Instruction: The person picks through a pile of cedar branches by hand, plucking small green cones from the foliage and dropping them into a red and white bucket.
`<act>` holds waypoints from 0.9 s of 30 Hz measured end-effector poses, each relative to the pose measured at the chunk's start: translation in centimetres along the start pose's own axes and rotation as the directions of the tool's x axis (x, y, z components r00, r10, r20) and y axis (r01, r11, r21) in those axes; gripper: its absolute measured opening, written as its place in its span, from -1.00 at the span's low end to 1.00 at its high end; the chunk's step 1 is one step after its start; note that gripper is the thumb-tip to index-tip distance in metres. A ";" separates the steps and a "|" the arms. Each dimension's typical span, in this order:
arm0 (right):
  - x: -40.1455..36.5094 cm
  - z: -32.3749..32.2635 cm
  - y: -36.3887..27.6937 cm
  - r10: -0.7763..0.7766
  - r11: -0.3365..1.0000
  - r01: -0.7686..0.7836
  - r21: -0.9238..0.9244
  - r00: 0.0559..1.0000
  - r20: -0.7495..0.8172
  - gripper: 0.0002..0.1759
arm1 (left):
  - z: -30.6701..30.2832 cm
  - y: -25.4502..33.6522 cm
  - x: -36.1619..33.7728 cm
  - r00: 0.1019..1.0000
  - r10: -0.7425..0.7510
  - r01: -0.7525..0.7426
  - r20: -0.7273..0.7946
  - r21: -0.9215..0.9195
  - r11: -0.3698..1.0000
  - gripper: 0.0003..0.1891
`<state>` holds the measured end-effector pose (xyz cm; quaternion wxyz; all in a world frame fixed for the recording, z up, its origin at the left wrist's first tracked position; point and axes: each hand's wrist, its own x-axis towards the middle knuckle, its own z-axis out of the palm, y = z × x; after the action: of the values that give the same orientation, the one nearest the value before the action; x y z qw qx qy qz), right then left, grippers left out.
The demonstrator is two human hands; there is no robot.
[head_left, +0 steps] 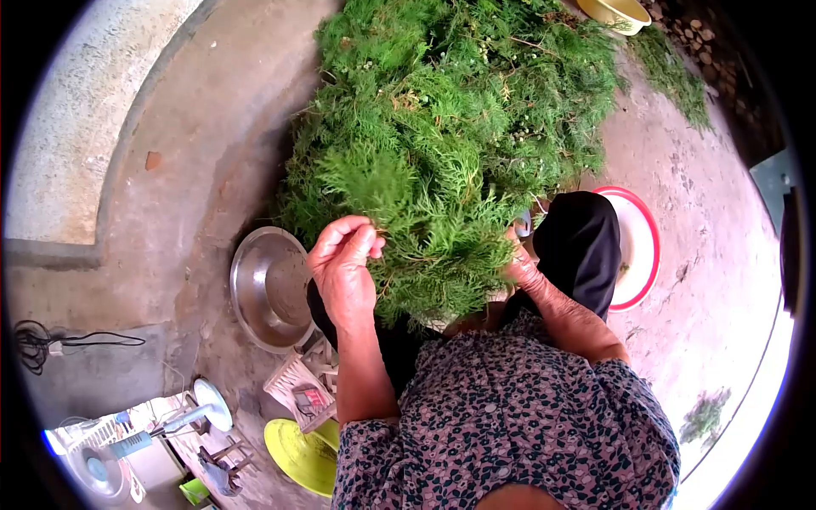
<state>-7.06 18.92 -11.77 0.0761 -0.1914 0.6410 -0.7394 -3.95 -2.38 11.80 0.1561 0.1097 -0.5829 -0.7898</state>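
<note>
My left hand [344, 263] is closed in a pinch, thumb against fingers, on the stem of a feathery green cypress sprig [370, 183]. A leafy cypress branch [455, 268] lies over my lap between my hands. My right hand [520, 262] is closed at the right end of that branch, its fingers partly hidden by leaves. Just above it, by my knee, shows a small greyish shiny thing [523, 223] that I cannot make out. In front of me rises a large heap of cypress branches [476, 110], some bearing small pale cones.
A metal basin [248, 289] stands left of my knee, and a red-rimmed white basin [653, 246] is at my right. A yellow basin [619, 13] sits behind the heap. Nearer left are a small chair [297, 387], a yellow-green lid-like disc [297, 455] and a fan [208, 408].
</note>
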 end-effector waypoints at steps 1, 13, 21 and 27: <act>-0.1 -0.3 0.3 -0.235 0.896 0.241 -0.374 0.970 0.060 -0.77 | -0.2 0.0 -0.2 0.999 0.018 -0.017 -0.049 0.005 1.000 -0.90; 4.5 -2.3 -10.8 0.720 0.061 0.276 -0.959 0.654 0.234 -0.47 | -3.1 3.2 -0.5 0.988 -0.156 0.147 0.020 -0.469 0.871 -0.75; 3.6 -2.7 -9.4 0.660 0.089 0.275 -0.957 0.704 0.264 -0.46 | -1.0 2.1 0.1 0.980 -0.088 0.123 0.181 -0.194 0.973 -0.84; 1.5 -4.7 -4.1 -0.011 0.140 0.532 -0.835 0.844 0.536 -0.66 | 1.0 0.6 0.9 0.952 0.057 -0.234 0.300 0.597 0.767 -0.89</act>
<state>-9.73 23.41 -8.01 -0.0704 -0.4598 0.8786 -0.1083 -5.09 -1.97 12.66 0.0927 0.0031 -0.8340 -0.5439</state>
